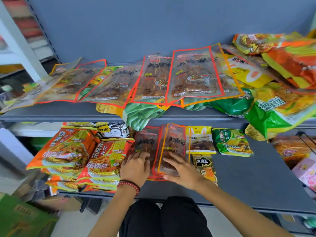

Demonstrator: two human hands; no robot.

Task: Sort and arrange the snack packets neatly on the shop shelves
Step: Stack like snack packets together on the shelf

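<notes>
A flat stack of clear, orange-edged plastic skewer packets (173,144) lies lengthwise on the lower grey metal shelf (248,185). Touching its left side is a similar stack of clear red-edged packets (147,142). Further left are two piles of orange foil noodle packets (106,156). Just right of it lie a yellow-topped pouch (200,139), a small black-and-orange packet (204,166) and, beyond them, a green noodle packet (232,142). Above it, a fanned row of overlapping skewer packets (193,74) covers the upper grey shelf (51,113).

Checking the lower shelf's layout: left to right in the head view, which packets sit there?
Orange noodle packet → red noodle packet → red-edged clear snack packet → orange-edged clear snack packet → yellow rabbit-eared packet → green noodle packet.
</notes>
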